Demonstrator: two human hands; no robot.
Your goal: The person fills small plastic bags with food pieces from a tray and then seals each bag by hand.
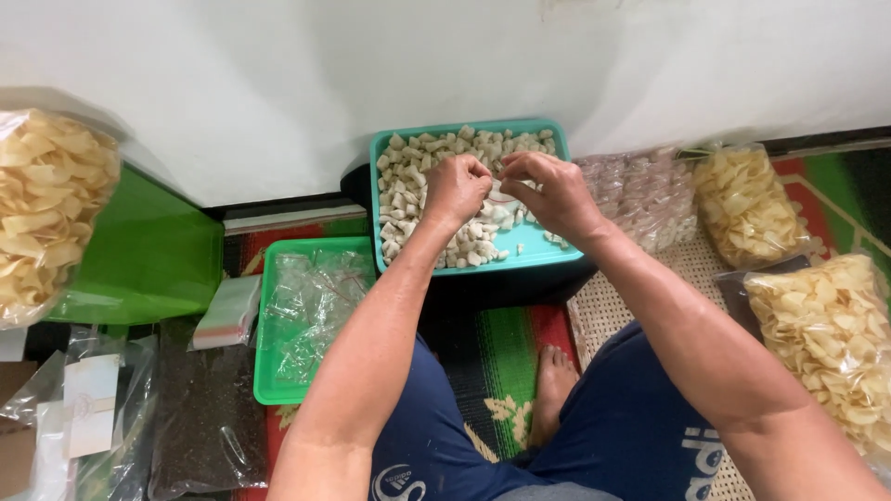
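Note:
My left hand (457,188) and my right hand (548,192) meet over a teal tray (548,257) filled with several small pale food chunks (419,169). Together they pinch a small clear plastic bag (501,197) that holds a few of the chunks. The fingers of both hands are closed on the bag's top edge. The bag hangs just above the loose pieces in the tray.
A green tray (269,366) of empty clear bags lies at the left. Large bags of yellow crackers (747,204) (831,339) (46,204) stand right and far left. Filled small packets (640,190) lie beside the teal tray. My bare foot (552,380) rests on a patterned mat.

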